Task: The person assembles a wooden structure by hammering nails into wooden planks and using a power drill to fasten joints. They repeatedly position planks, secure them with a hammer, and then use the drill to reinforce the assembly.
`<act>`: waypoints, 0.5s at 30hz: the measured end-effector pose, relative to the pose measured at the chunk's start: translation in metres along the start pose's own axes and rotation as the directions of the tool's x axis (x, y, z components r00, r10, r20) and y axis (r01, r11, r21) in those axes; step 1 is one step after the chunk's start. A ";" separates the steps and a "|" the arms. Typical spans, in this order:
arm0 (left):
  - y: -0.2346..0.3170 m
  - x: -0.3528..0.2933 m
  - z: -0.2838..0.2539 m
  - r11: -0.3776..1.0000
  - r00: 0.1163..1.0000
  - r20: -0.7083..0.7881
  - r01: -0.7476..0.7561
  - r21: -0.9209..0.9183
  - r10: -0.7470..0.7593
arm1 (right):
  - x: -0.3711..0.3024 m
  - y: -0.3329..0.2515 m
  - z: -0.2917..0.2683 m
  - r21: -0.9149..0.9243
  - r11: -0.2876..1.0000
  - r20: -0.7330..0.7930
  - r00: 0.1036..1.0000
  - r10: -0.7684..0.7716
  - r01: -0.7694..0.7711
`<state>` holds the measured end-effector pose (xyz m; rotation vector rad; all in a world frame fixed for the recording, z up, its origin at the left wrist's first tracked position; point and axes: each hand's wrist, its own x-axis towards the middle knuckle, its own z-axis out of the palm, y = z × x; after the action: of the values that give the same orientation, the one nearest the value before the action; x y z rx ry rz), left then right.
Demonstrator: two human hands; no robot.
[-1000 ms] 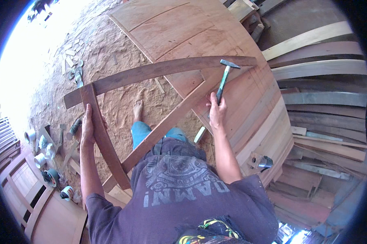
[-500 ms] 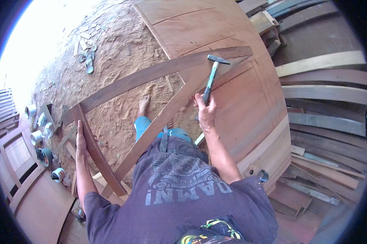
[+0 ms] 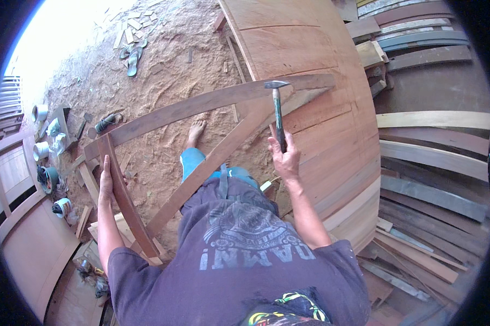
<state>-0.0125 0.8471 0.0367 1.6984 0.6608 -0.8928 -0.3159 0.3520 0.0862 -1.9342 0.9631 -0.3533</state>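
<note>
A triangular wooden frame with a curved upper piece stretches in front of me. My left hand lies along the short piece at its left end, fingers stretched straight and pressed against the wood. The long slanting piece runs from the lower left up to the pointed right end. In my right hand is a hammer, gripped by its dark handle. Its metal head shows in front of the curved piece near the pointed end; whether it touches the wood I cannot tell.
A large wooden panel stands at the right, beside stacked boards. Sandals and wood scraps lie on the dirt floor. White rolls and a cord bundle are at the left, near another panelled piece.
The hammer has turned more upright, its head shifting slightly left and down. My right hand is a little lower and further right. The view has shifted, and the frame's right end sits lower.
</note>
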 end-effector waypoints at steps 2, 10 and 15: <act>0.002 0.000 0.001 1.000 1.000 0.004 -0.010 0.005 0.010 | 0.008 -0.017 -0.014 -0.178 0.967 0.052 0.983 -0.175 0.181; 0.003 0.006 0.004 0.999 0.999 0.007 -0.048 0.024 0.048 | 0.025 -0.030 -0.021 -0.331 0.873 0.174 0.932 -0.318 0.359; 0.001 0.007 0.002 0.998 0.998 0.033 -0.055 0.010 0.055 | 0.023 -0.041 -0.020 -0.318 0.863 0.146 0.920 -0.364 0.392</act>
<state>-0.0079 0.8453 0.0307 1.7006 0.5856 -0.8848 -0.2931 0.3337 0.1282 -2.4470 0.6106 -0.3424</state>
